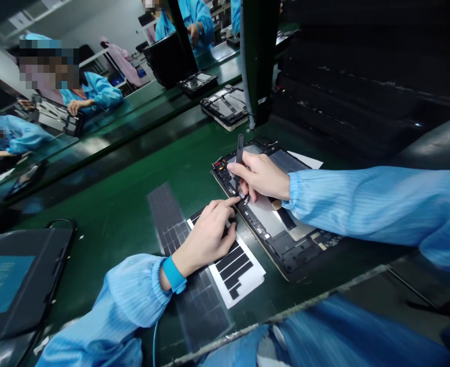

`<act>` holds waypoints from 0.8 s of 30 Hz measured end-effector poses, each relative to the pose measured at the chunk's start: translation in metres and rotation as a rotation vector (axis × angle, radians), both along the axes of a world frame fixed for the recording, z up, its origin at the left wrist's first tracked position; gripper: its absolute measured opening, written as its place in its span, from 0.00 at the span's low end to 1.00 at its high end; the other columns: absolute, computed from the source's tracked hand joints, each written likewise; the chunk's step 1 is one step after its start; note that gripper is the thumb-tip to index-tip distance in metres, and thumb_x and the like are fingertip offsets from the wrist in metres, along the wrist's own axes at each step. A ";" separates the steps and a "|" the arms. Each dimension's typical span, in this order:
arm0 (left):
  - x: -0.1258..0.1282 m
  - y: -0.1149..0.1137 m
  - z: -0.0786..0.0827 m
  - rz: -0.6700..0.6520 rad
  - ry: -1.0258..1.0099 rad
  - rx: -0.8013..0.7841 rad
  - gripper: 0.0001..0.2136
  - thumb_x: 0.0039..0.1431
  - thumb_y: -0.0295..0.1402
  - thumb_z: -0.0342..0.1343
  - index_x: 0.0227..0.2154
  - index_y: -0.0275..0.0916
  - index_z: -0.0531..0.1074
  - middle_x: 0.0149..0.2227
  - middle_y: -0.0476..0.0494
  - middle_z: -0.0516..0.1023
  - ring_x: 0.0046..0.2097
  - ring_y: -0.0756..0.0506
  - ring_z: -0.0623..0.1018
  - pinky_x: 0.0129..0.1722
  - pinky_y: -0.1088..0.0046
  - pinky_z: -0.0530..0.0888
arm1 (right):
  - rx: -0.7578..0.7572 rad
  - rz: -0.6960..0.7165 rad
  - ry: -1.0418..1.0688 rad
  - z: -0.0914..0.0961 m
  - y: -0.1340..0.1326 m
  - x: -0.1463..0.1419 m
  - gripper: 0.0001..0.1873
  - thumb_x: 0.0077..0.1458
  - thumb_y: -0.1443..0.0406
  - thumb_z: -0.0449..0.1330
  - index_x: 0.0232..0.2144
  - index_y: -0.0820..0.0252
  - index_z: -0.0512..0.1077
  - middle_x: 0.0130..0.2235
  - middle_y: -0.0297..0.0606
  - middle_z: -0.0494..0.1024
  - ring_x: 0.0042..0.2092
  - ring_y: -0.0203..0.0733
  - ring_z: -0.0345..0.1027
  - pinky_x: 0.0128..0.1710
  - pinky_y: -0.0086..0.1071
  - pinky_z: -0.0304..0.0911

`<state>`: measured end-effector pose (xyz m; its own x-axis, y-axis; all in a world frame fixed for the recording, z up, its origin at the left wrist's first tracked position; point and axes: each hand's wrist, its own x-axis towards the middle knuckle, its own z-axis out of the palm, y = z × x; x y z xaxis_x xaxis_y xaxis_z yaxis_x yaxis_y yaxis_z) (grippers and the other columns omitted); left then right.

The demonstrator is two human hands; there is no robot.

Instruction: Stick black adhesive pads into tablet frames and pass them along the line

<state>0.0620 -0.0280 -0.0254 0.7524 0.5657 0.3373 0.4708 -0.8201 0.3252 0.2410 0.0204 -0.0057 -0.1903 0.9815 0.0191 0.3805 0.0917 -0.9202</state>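
Right hand (261, 177) is clamped on black tweezers (240, 148), their tip down on the left edge of the open tablet (286, 239) — which lies at 4 o'clock from centre. Left hand (209, 234), at 7 o'clock from that tip, rests on the strip sheet (244, 270), index touching the tip; its fingers are curled — whether they pinch anything, I cannot tell.

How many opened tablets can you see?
4 opened tablets: one under the right hand, two farther back, one by a co-worker's hand at left. Others may be hidden.

No legible text anywhere. Teal rectangular label (3, 285) on dark grey plastic case (45, 250): faint print, too blurred to read.
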 end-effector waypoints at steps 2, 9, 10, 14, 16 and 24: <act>0.002 -0.003 0.002 -0.033 0.067 0.043 0.05 0.57 0.21 0.44 0.31 0.37 0.58 0.45 0.34 0.70 0.44 0.44 0.69 0.42 0.63 0.71 | -0.006 0.006 0.002 0.000 0.000 0.000 0.11 0.60 0.61 0.49 0.27 0.58 0.56 0.14 0.26 0.66 0.11 0.32 0.59 0.09 0.24 0.50; 0.001 -0.018 0.006 -0.074 0.077 0.035 0.05 0.56 0.21 0.44 0.33 0.37 0.58 0.47 0.36 0.71 0.45 0.44 0.70 0.44 0.63 0.72 | -0.044 0.015 0.059 0.000 0.000 0.001 0.10 0.61 0.61 0.49 0.28 0.57 0.55 0.13 0.25 0.65 0.11 0.34 0.60 0.08 0.24 0.50; 0.000 -0.018 0.005 -0.037 0.045 0.006 0.05 0.56 0.22 0.45 0.33 0.37 0.58 0.50 0.34 0.69 0.48 0.43 0.69 0.46 0.61 0.71 | -0.046 0.018 0.062 0.000 0.000 0.001 0.10 0.61 0.61 0.49 0.28 0.57 0.55 0.13 0.25 0.66 0.11 0.34 0.60 0.08 0.24 0.50; 0.001 -0.019 -0.003 0.081 -0.024 -0.121 0.05 0.56 0.24 0.46 0.35 0.38 0.58 0.58 0.31 0.60 0.58 0.41 0.63 0.54 0.57 0.67 | -0.042 0.021 0.058 -0.002 0.000 0.000 0.10 0.61 0.62 0.48 0.27 0.57 0.55 0.12 0.26 0.66 0.11 0.34 0.60 0.08 0.24 0.50; 0.005 -0.026 -0.004 0.106 -0.047 -0.196 0.06 0.56 0.25 0.47 0.36 0.38 0.59 0.58 0.32 0.61 0.62 0.41 0.59 0.58 0.58 0.64 | -0.042 0.024 0.060 -0.002 0.000 -0.001 0.10 0.61 0.62 0.48 0.28 0.57 0.55 0.12 0.26 0.66 0.11 0.34 0.60 0.08 0.23 0.50; 0.013 -0.031 0.029 0.187 -0.047 -0.414 0.03 0.57 0.32 0.49 0.31 0.38 0.63 0.37 0.41 0.76 0.47 0.44 0.75 0.43 0.70 0.72 | 0.049 -0.091 -0.282 0.029 0.016 0.030 0.15 0.57 0.57 0.52 0.25 0.62 0.63 0.17 0.34 0.68 0.18 0.35 0.65 0.18 0.27 0.61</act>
